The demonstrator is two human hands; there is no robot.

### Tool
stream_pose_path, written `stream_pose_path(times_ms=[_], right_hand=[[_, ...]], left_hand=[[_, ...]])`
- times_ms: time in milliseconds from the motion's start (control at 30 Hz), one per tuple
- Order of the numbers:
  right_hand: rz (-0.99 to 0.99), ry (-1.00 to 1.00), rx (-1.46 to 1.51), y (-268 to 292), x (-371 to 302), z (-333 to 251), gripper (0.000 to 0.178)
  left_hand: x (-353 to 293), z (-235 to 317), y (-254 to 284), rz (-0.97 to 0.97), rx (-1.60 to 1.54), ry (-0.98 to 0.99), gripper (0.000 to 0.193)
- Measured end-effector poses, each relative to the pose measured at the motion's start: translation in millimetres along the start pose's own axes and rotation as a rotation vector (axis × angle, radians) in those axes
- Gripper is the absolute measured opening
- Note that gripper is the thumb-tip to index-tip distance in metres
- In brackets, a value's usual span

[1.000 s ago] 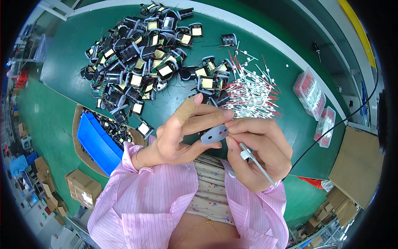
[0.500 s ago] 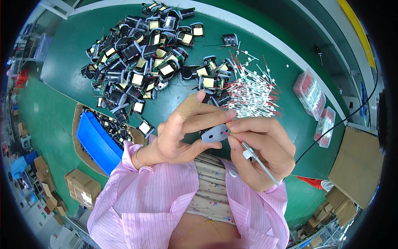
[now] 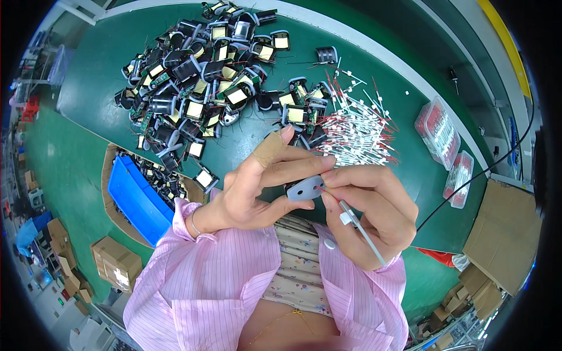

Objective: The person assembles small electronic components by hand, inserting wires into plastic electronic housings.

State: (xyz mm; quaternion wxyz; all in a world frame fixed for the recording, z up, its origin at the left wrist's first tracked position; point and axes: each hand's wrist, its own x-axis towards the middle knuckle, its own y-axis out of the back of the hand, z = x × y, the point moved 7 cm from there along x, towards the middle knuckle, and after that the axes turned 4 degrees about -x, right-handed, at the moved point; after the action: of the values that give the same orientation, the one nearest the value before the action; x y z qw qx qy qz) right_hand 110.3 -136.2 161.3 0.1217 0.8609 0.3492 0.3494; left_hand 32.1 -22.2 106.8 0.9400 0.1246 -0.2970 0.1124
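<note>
Between the thumb and fingers of my left hand (image 3: 252, 184) is a small electronic module (image 3: 300, 192). Its grey oval end face with holes is turned toward me, and its body is mostly hidden by the fingers. My right hand (image 3: 374, 213) pinches a connector lead (image 3: 364, 234) with red and white wires and a small white plug. The red wire tip meets a hole near the right end of the grey face. How deep it sits I cannot tell. Both hands are close together above the table's near edge.
A heap of black modules with yellow pads (image 3: 193, 88) covers the green table's left side. Loose red-and-white leads (image 3: 358, 131) lie beyond my right hand. Two clear plastic boxes of leads (image 3: 438, 131) stand at right. A blue tray (image 3: 137, 199) rests in a carton at left.
The lead in my right hand has tilted slightly, its free end shifting left. My left hand keeps hold of the module almost unmoved.
</note>
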Motion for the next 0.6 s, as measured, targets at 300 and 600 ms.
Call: stream_pose_path(times_ms=[300, 600], right_hand=[[-0.088, -0.194, -0.131, -1, 2, 6, 0.021], [-0.081, -0.214, -0.138, -4, -15, 23, 0.021]], left_hand=[[-2, -21, 0, -0.031, -0.108, 0.307, 0.055], [-6, -23, 1, -0.117, -0.056, 0.439, 0.051]])
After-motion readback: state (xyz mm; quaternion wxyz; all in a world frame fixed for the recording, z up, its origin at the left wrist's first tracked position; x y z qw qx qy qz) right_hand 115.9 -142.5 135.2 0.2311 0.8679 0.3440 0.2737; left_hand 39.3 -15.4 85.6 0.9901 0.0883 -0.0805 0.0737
